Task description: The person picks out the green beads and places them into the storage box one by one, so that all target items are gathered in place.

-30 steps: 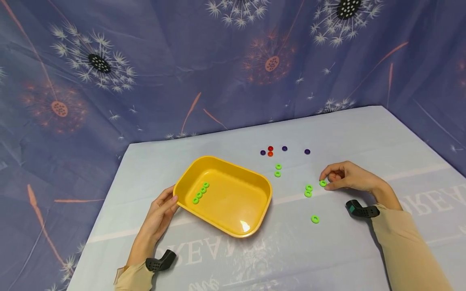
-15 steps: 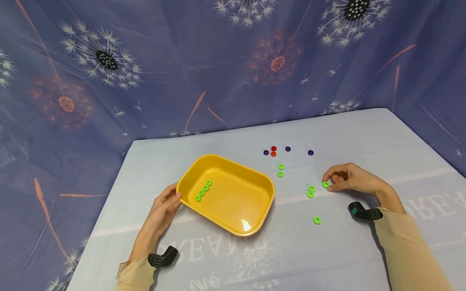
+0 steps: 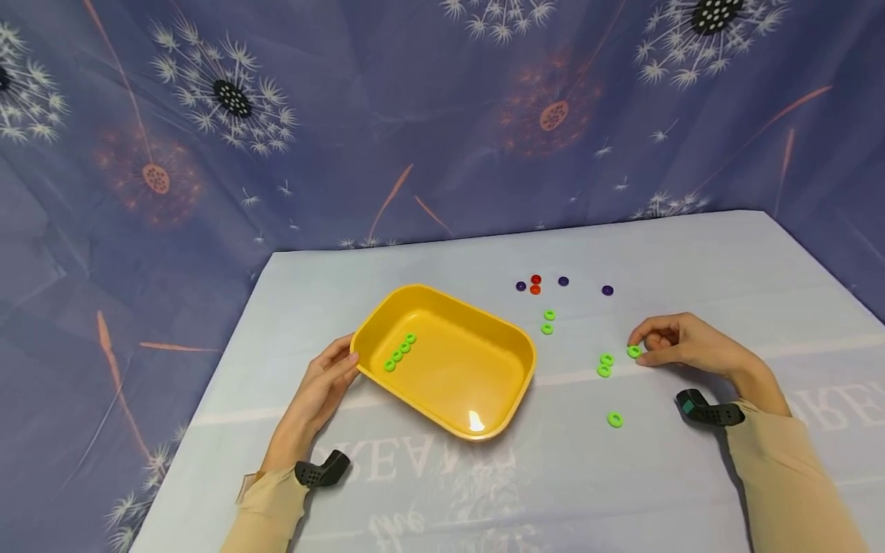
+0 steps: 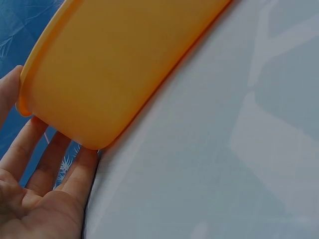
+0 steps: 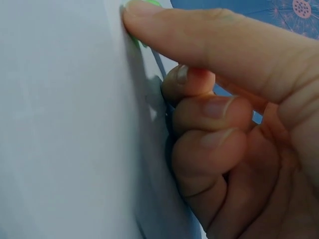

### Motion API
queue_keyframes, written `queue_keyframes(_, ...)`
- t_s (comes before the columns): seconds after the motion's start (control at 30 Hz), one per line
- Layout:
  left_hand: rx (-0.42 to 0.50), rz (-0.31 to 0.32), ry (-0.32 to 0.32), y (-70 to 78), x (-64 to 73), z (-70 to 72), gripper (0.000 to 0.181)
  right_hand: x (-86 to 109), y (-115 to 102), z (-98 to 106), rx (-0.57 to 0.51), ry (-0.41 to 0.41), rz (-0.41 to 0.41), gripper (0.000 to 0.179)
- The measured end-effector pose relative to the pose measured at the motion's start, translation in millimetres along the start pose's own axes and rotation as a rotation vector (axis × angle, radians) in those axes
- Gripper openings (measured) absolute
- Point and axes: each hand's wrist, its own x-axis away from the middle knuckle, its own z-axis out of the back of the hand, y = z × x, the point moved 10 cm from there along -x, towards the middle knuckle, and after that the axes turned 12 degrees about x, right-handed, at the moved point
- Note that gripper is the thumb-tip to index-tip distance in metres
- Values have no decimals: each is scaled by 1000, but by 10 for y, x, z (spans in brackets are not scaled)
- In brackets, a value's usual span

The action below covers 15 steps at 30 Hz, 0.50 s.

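A yellow rectangular plastic tub (image 3: 442, 384) with rounded corners sits on the table. My left hand (image 3: 321, 388) holds its left end, thumb on the rim and fingers against the outer wall, as the left wrist view shows. Inside the tub, several small green rings (image 3: 397, 355) lie in a slanting row. My right hand (image 3: 698, 349) has thumb and index finger at opposite sides of another green ring (image 3: 634, 352), pinching it close over the table. In the right wrist view the thumb (image 5: 164, 22) hides most of that ring (image 5: 152, 2); the other fingers are curled in.
Two touching green rings (image 3: 604, 365) lie left of my right hand, with a single one (image 3: 615, 419) nearer me. Two more green rings (image 3: 548, 322) lie right of the tub. Behind them are red and orange-red pieces (image 3: 535, 284) and dark purple ones (image 3: 608, 290). A patterned curtain (image 3: 415, 115) hangs behind.
The head view has swung a little to the left, so everything appears further right. Hands, tub and rings keep their places relative to each other.
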Motion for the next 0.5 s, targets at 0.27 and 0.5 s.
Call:
queue_keyframes(0.27, 19, 4, -6, -11, -51, -9, 30, 8, 56, 31, 18, 41, -76, 23)
queue_keyframes(0.5, 55, -20, -15, 5, -60, 26, 29, -32, 84, 10, 0, 48, -107, 25)
